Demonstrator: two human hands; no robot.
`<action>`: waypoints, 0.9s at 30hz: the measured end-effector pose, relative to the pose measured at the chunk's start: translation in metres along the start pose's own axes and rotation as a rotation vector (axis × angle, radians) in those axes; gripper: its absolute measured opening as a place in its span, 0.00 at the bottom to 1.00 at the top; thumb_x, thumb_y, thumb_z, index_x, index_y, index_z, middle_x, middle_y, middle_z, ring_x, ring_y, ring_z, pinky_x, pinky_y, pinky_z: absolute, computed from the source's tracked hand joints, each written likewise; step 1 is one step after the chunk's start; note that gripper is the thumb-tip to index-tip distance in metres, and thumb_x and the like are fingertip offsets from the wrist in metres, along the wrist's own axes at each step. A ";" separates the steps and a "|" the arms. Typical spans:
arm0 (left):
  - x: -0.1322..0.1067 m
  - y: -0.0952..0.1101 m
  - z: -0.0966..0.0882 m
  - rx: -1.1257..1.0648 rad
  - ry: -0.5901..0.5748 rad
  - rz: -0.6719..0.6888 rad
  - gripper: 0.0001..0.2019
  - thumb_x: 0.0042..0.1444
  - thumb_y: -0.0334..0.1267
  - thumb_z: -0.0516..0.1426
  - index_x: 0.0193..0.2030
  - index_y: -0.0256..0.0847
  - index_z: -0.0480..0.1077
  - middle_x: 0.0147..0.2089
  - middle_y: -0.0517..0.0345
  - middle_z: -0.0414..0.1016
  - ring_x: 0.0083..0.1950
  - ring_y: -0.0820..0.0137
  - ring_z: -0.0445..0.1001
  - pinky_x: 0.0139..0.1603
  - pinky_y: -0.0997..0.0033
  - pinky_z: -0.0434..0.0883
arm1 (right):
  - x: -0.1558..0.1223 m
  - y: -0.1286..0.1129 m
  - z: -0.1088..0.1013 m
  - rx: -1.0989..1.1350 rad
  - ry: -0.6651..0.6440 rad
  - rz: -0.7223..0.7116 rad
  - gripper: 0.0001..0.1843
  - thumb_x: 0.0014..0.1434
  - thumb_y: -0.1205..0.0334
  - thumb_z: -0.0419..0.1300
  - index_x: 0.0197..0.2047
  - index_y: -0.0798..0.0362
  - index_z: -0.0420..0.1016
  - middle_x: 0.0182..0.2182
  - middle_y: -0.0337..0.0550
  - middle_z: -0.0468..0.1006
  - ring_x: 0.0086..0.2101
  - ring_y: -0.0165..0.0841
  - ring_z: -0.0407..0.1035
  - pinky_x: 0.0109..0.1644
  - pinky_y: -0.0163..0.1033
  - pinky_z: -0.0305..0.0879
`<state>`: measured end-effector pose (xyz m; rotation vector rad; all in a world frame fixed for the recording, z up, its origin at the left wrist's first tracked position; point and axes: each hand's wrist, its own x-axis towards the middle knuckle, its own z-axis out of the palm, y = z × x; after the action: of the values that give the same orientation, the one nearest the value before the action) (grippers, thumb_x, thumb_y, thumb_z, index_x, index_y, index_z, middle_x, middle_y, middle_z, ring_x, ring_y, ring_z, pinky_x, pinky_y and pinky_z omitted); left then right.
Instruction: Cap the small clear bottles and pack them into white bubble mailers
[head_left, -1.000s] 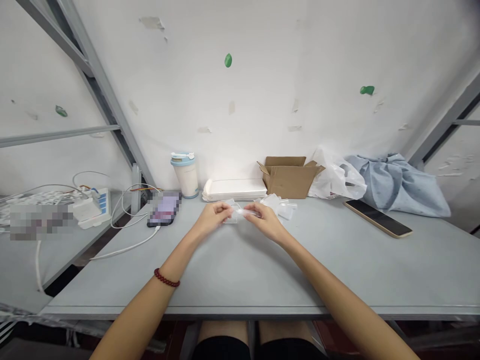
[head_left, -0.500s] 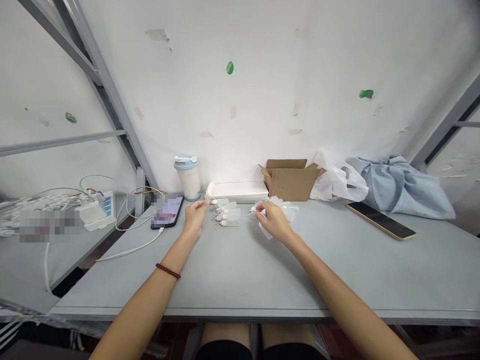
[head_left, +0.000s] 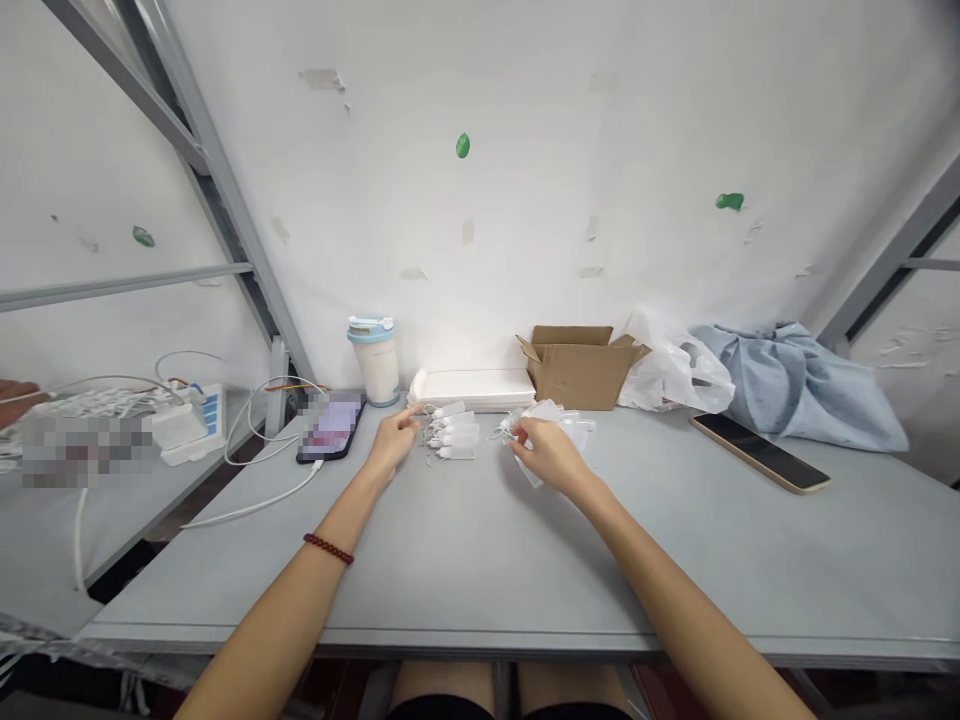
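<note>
Several small translucent pieces with white tips and thin cords (head_left: pixel 459 440) lie side by side in a short column on the table. My left hand (head_left: pixel 393 440) is just left of them, index finger stretched out by the cord of the farthest piece. It appears to hold nothing. To the right, my right hand (head_left: pixel 551 452) is over a loose pile of similar translucent pieces (head_left: pixel 579 430), thumb and forefinger pinched together near some white cords (head_left: pixel 504 425). What the pinch holds is hidden by the fingers.
Behind the pieces lies a flat white stack (head_left: pixel 472 388). A lidded cup (head_left: pixel 376 365), a charging phone (head_left: pixel 331 425) and cables are left. An open cardboard box (head_left: pixel 581 370), a white plastic bag (head_left: pixel 671 365), blue cloth (head_left: pixel 806 385) and another phone (head_left: pixel 759 453) are right. Another person's hand (head_left: pixel 19 398) shows far left.
My left hand has let go of the farthest piece, which now lies with the others in the column; its index finger has stretched out. My right hand stays at the pile. Another person's hand has appeared far left.
</note>
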<state>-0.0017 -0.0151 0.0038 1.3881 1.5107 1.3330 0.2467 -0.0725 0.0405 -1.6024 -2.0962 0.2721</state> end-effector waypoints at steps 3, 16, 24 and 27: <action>0.004 -0.005 -0.001 0.101 0.099 0.021 0.21 0.40 0.29 0.54 0.44 0.39 0.76 0.34 0.56 0.76 0.35 0.67 0.72 0.40 0.69 0.67 | -0.003 -0.004 -0.006 -0.018 -0.042 0.028 0.05 0.57 0.66 0.53 0.34 0.54 0.69 0.31 0.44 0.76 0.31 0.32 0.67 0.29 0.33 0.52; 0.003 -0.005 0.006 0.136 0.045 0.064 0.17 0.38 0.26 0.54 0.37 0.37 0.76 0.40 0.50 0.78 0.41 0.62 0.74 0.49 0.62 0.66 | -0.002 -0.004 -0.008 -0.188 -0.083 0.078 0.09 0.55 0.65 0.53 0.27 0.54 0.71 0.26 0.47 0.74 0.30 0.35 0.67 0.27 0.35 0.47; -0.004 0.004 0.006 0.158 -0.003 0.062 0.20 0.38 0.29 0.55 0.41 0.39 0.77 0.24 0.59 0.73 0.26 0.69 0.67 0.37 0.66 0.68 | -0.005 -0.008 -0.013 -0.152 -0.115 0.063 0.16 0.52 0.68 0.54 0.14 0.54 0.63 0.18 0.45 0.71 0.22 0.31 0.64 0.25 0.35 0.46; -0.003 0.003 0.005 0.163 0.045 0.061 0.21 0.38 0.29 0.53 0.42 0.39 0.76 0.24 0.59 0.71 0.24 0.69 0.66 0.34 0.67 0.67 | -0.007 -0.009 -0.016 -0.120 -0.143 0.053 0.18 0.51 0.67 0.56 0.13 0.53 0.61 0.13 0.42 0.68 0.19 0.30 0.61 0.24 0.35 0.46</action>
<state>0.0039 -0.0173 0.0046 1.5256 1.6501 1.3097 0.2483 -0.0841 0.0569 -1.7573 -2.2160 0.2915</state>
